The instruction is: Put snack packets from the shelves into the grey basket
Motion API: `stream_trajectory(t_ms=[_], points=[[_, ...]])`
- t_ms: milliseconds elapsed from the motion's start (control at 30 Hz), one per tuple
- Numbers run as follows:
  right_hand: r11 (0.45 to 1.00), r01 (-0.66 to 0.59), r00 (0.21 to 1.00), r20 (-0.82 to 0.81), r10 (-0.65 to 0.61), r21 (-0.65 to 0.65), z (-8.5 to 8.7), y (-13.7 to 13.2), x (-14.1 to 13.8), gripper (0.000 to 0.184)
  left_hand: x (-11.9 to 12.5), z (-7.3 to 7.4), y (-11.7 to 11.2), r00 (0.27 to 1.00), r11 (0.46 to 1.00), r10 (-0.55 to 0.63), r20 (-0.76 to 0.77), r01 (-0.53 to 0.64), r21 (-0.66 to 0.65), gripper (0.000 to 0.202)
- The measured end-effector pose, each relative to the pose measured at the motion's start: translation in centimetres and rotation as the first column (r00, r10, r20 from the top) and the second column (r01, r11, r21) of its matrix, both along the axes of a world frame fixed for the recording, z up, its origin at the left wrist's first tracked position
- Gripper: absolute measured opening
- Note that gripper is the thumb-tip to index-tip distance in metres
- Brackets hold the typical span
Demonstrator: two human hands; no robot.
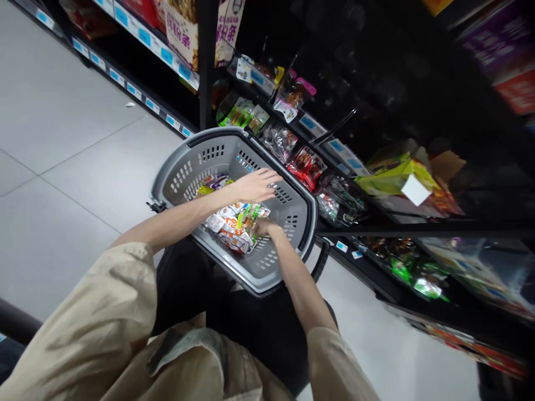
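A grey plastic shopping basket (184, 172) sits in front of me, holding several colourful snack packets (234, 225). My left hand (257, 185) reaches across the basket with fingers stretched out flat, just above the packets and close to the far wall. Inside the basket, my right hand (264, 227) rests on the pile, its fingers curled among the packets, and what they grip is hidden. Beige sleeves cover both upper arms.
Dark shop shelves (334, 146) with hanging snack bags and blue price tags run along the right and back. A yellow-green box (393, 175) lies on a shelf at the right. Grey tiled floor (62, 139) stretches to the left.
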State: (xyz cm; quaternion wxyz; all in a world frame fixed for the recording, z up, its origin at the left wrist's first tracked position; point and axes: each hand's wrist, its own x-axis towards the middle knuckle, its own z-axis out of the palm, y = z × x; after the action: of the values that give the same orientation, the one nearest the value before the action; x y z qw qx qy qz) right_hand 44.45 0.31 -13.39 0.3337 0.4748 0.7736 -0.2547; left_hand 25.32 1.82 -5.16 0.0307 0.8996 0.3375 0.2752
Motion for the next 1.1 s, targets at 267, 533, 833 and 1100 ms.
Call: stream_trajectory(t_ms=[267, 533, 833, 1100], points=[[1.000, -0.003, 1.000, -0.015, 0.003, 0.003, -0.6, 0.0, -0.7, 0.033, 0.3, -0.3, -0.1, 1.000, 1.000, -0.008, -0.018, 0.007, -0.027, 0.026], [0.993, 0.015, 0.938, -0.346, 0.026, 0.115, 5.9, -0.6, -0.2, 0.038, -0.2, 0.5, -0.5, 0.988, 0.998, 0.046, -0.150, -0.052, -0.040, 0.038], [0.707, 0.689, 0.309, -0.947, -0.086, 0.161, 14.7, -3.7, 3.0, 0.038, -0.4, -0.3, -0.8, 0.991, 0.706, -0.131, 0.036, 0.119, -0.699, 0.056], [0.502, 0.855, -0.089, -0.990, -0.106, -0.130, 16.1, -2.4, 2.1, 0.072, 1.0, 0.7, -0.3, 0.774, 0.504, 0.053, 0.630, 0.524, -0.686, 0.046]])
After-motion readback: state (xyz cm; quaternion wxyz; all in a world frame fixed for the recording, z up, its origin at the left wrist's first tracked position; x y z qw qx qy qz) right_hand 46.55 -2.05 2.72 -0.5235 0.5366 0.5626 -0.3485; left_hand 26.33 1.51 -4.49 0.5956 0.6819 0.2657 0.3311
